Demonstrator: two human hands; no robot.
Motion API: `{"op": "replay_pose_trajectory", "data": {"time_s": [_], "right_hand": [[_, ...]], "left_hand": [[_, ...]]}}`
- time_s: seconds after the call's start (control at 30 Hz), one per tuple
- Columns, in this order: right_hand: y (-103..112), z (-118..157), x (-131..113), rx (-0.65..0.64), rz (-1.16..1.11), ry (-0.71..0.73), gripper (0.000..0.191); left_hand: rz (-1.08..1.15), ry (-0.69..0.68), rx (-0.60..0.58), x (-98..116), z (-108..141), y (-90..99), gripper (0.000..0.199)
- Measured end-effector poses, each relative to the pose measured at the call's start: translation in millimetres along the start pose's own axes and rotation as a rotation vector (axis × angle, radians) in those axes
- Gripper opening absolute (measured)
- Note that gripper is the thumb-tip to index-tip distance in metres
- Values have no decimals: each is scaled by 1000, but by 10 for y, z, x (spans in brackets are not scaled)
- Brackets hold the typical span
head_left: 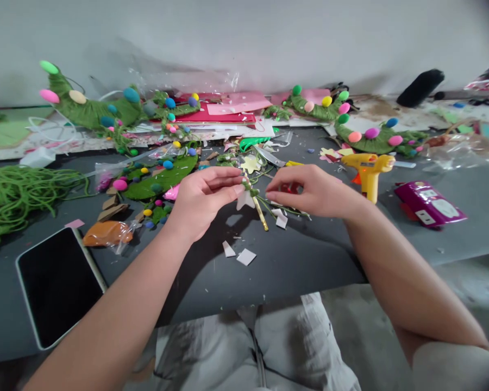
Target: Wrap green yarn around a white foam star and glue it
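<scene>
My left hand point(206, 198) pinches a small white star cutout point(245, 200) between thumb and fingers, with green yarn point(250, 189) along its upper edge. Just right of it, the fingertips of my right hand point(305, 190) are pressed together close to the yarn; what they hold, if anything, is too small to make out. A pencil point(262, 214) lies on the table below and between both hands. Thin green strands point(295, 209) stretch under my right hand. Behind the hands are a pale yellow flower cutout point(250, 164) and green-handled scissors point(255, 142).
White scraps point(246, 257) lie in front of the hands. A yellow glue gun point(367, 168) and purple packet point(430, 203) sit to the right. At left are a phone point(61, 285), an orange packet point(108, 233) and a green yarn heap point(20, 198). Green wrapped crescents point(98, 108) with colourful balls stand behind.
</scene>
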State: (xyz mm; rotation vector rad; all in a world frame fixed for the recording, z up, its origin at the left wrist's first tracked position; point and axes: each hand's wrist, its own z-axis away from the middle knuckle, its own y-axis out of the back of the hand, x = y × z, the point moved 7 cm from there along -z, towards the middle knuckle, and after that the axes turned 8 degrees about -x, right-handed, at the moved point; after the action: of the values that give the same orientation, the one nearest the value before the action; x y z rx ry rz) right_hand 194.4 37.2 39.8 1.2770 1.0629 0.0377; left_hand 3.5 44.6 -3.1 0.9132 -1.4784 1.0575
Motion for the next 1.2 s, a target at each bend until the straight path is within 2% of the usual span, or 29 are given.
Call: {"op": "replay_pose_trajectory", "data": {"time_s": [0.07,0.17,0.23,0.27,0.37,0.4,0.47,0.53,0.6,0.7,0.73,0.8,0.83,0.9,0.93,0.97,1.0,1.1,1.2], "right_hand": [[16,97,-81,-232,-13,-20,17],[79,428,-166,-468,-70,-106,17],[91,778,-46,-604,-102,-234,21],[127,967,91,-612,-80,-321,26],[363,1522,718,-412,62,-710,46],[487,1678,920,-271,135,-847,55],[685,1858,1174,5,268,-996,59],[789,1815,1241,256,350,-949,48],[759,1674,1276,362,328,-911,43],[729,1473,1191,674,67,-709,49],[704,1419,1138,739,4,-650,49],[631,1310,993,803,-84,-552,35],[584,1246,905,813,-136,-505,26],[461,1061,708,765,-289,-381,22],[352,921,619,672,-502,-286,18],[219,779,536,538,-675,-250,16],[133,674,450,466,-755,-224,16],[-84,452,282,294,-840,-200,22],[-204,388,277,254,-843,-229,27]], "left_hand": [[0,-4,-4,6,-3,9,33],[28,0,-9,7,-9,21,34],[41,3,-8,8,-15,29,34],[43,2,-8,9,-18,32,33],[35,-7,-13,11,-22,25,32],[30,-13,-16,12,-22,18,31],[27,-21,-24,9,-20,4,32],[32,-21,-30,2,-19,-6,33],[47,-16,-34,-2,-20,-4,33],[103,-16,-31,8,-28,20,33],[130,-17,-29,15,-32,30,32],[187,-17,-34,29,-40,39,31],[212,-14,-41,34,-43,37,30],[237,-5,-50,38,-49,29,30],[234,0,-48,37,-51,28,30],[224,4,-40,34,-52,30,30],[212,7,-28,30,-54,37,31],[186,12,27,11,-60,86,33],[163,21,84,-16,-71,158,33]]}}
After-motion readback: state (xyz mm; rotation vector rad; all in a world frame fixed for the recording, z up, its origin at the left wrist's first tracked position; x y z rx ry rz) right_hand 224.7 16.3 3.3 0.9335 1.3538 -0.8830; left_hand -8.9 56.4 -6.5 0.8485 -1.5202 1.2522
